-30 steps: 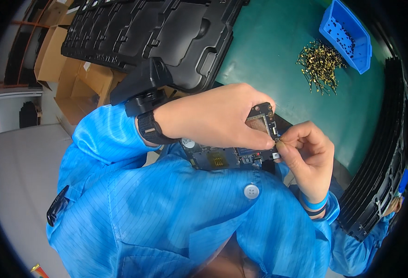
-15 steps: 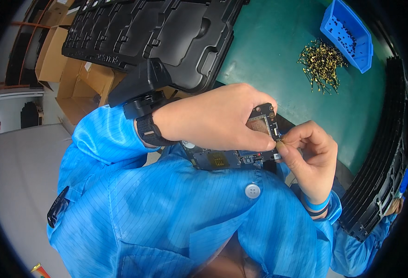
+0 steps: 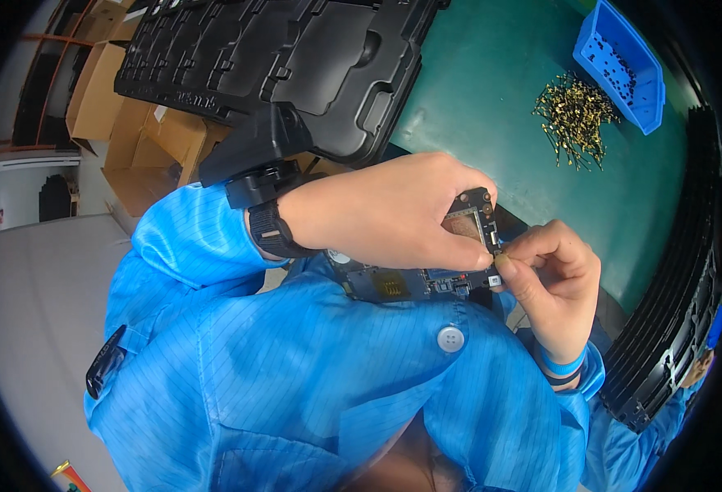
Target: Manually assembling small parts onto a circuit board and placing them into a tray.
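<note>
Left hand (image 3: 402, 211) clamps the circuit board (image 3: 394, 284) in front of the blue smock (image 3: 320, 353). Right hand (image 3: 554, 291): thumb and forefinger pinched closed at its edge, can't tell on what. Same grips, same spot as half a second ago.

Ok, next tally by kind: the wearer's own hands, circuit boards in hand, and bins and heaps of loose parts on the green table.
Left hand and right hand: 2
Circuit board: 1
Blue bin: 1
Heap of loose parts: 1
Total: 5
</note>
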